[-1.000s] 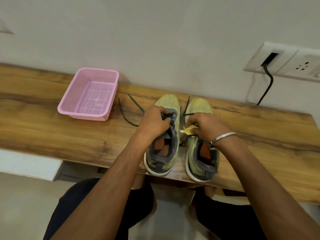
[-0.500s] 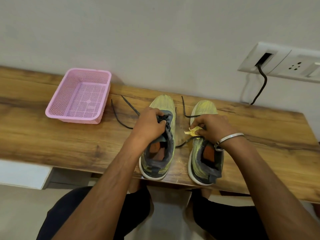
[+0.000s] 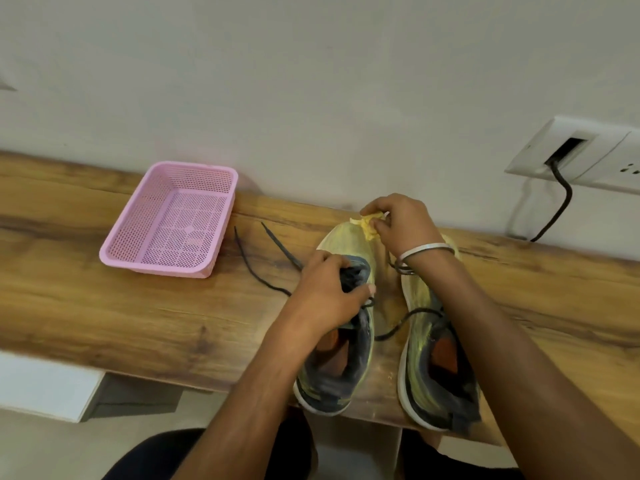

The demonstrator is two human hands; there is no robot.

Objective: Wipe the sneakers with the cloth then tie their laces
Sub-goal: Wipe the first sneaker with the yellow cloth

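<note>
Two yellow-green fabric sneakers with grey collars are placed side by side on the wooden surface, toes toward the wall. The tongue of the left sneaker is gripped by the left hand, fingers curled. A small crumpled yellow cloth is pinched by the right hand at the toe of this same sneaker. The right sneaker is partly hidden under the right forearm. Loose dark laces are lying near a pink perforated plastic basket.
</note>
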